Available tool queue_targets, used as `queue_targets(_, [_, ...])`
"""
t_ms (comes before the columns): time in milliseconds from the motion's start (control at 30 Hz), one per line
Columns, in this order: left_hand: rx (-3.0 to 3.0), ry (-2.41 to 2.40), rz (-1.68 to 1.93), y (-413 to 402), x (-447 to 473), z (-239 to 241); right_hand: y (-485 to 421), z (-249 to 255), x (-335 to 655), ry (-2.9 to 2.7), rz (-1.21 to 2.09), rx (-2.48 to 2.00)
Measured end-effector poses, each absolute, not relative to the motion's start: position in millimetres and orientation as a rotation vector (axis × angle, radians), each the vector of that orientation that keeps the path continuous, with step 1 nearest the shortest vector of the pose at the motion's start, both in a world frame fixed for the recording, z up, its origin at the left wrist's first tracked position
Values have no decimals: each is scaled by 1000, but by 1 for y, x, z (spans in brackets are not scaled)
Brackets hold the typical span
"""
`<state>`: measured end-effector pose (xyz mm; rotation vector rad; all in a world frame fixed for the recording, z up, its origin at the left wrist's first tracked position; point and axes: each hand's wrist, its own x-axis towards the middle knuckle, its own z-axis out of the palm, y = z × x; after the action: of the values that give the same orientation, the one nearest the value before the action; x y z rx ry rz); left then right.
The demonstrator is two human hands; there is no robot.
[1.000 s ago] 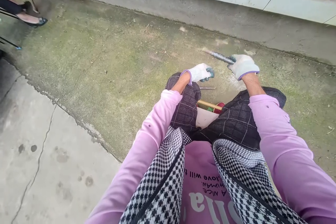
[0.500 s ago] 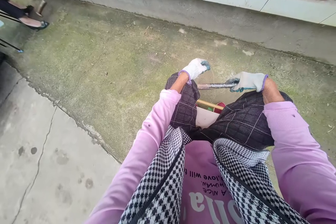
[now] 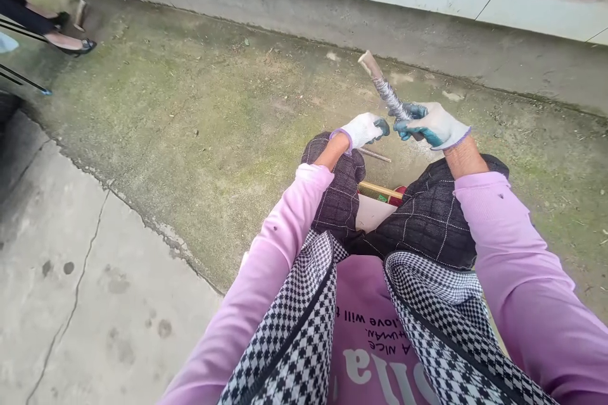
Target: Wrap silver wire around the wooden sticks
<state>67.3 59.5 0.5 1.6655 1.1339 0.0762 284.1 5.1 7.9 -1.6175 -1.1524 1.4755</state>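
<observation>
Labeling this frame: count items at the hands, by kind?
Gloved hands: 2, left hand, right hand
Wire-wrapped stick: 1, gripped by the right hand
Thin rod on the ground: 1
Total: 4

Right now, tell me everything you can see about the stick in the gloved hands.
The stick is short, pale and wooden-looking, with thin grey wire wound tightly round its middle. Its bare cut end points up and away, tilted left. The right hand, in a white glove with blue fingertips, grips its lower part; the left hand is closed just beside it.
</observation>
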Motion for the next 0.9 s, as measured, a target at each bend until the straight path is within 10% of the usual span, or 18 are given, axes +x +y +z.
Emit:
queue_targets(433, [1608, 1119, -45, 58, 67, -9, 36, -23, 297, -1872, 706, -2519])
queue_targets(900, [1752, 1107, 128, 75, 59, -30, -17, 0, 337, -2272, 1265, -2316])
